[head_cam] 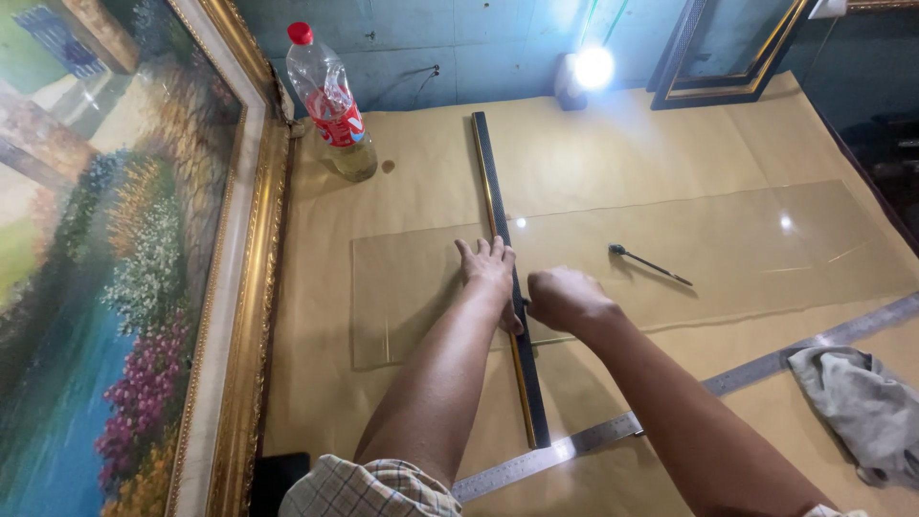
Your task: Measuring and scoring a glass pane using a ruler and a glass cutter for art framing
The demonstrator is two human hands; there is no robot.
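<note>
The fingers (483, 251) of the left hand (490, 273) are seen stretched flat and slightly spread, pressed on the dark moulding strip (507, 278) that lies lengthwise across the glass sheet (670, 258). The right hand (565, 299) is curled into a closed fist just beside the strip; what it grips cannot be told. Nearer, a steel ruler (747, 369) is laid slantwise on the paper-covered table (431, 172). Farther off on the glass, a small cutting tool (649, 263) is seen, and beyond, a plastic bottle (330, 101).

Left hand (488, 268) presses black-and-gold moulding strip (507, 278) onto glass sheet (670, 258).
</note>
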